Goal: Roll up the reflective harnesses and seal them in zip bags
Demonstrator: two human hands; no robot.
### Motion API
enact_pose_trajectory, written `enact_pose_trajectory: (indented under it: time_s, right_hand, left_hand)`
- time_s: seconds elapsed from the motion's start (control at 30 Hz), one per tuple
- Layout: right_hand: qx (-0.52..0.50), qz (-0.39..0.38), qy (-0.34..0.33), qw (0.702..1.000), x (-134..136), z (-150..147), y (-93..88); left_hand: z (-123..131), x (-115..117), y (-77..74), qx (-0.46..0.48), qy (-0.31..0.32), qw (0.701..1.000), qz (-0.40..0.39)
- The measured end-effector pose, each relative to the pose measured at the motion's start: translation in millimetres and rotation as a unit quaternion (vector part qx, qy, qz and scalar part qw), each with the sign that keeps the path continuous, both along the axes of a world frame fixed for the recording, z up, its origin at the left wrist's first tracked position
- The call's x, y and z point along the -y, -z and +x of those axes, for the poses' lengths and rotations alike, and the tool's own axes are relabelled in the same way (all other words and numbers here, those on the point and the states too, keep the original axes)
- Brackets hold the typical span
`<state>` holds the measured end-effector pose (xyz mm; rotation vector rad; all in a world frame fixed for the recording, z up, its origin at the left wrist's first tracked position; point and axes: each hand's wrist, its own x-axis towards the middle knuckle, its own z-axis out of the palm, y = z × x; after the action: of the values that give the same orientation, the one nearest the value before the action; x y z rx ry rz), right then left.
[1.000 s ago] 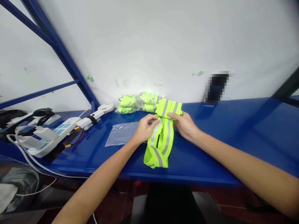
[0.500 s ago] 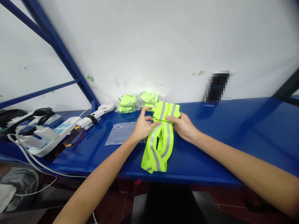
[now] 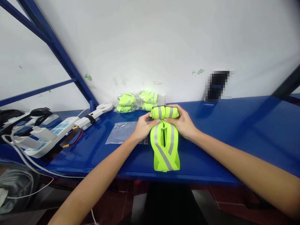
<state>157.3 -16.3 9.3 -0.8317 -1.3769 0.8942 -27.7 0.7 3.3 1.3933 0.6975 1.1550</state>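
Between my hands is a neon yellow reflective vest (image 3: 167, 153) made of straps with silver stripes. Its far end is rolled into a thick bundle, while the near straps hang in crossed loops toward the table's front edge. My left hand (image 3: 144, 126) grips the roll's left end, thumb along its near side. On the other end, my right hand (image 3: 183, 122) is closed with its thumb pressed near the middle and fingers behind the roll. A flat clear plastic bag (image 3: 122, 132) lies on the table beside my left hand, partly covered by it.
Two bagged neon bundles, a left one (image 3: 126, 102) and a right one (image 3: 148, 100), sit against the wall. To the left are a small white fan (image 3: 104, 107), a power strip (image 3: 59, 131) and cables. A pixelated dark object (image 3: 217, 86) leans at the back right of the blue table (image 3: 234, 134).
The flat folded top of the vest has become a tighter roll. Both hands have closed in on it, and the hanging straps have shifted slightly right.
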Motion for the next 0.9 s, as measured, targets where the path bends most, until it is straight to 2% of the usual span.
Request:
enact_pose_trajectory:
  time_s: [0.13, 0.23, 0.37, 0.47, 0.57, 0.77, 0.9]
  right_hand:
    - [0.061, 0.047, 0.019, 0.997, 0.4, 1.8, -1.2]
    - [0.112, 0.081, 0.004, 0.99, 3.3, 1.2, -2.6]
    - [0.135, 0.09, -0.026, 0.986, 7.2, 1.9, -5.9]
    - [0.122, 0.052, -0.075, 0.988, 7.8, 4.3, -7.4]
    - [0.066, 0.005, -0.13, 0.989, 6.5, 4.9, -5.1]
    - [-0.005, -0.092, -0.091, 0.992, 5.5, -5.4, 1.6]
    - [-0.057, -0.187, -0.132, 0.972, 7.3, -8.0, -0.4]
  left_hand:
    - [3.5, 5.4, -6.1, 0.07, 0.055, 0.993, -0.075]
    - [4.7, 5.5, -7.9, 0.074, 0.032, 0.992, -0.1]
    - [3.4, 2.1, -5.7, 0.045, 0.012, 0.996, -0.076]
    - [2.0, -0.2, -4.2, 0.041, -0.001, 0.997, -0.073]
    - [1.6, -1.5, -4.4, 0.056, -0.02, 0.996, -0.067]
    - [1.5, -3.0, -4.8, 0.045, -0.039, 0.996, -0.064]
    - [0.1, -4.9, -4.1, 0.038, -0.059, 0.997, -0.04]
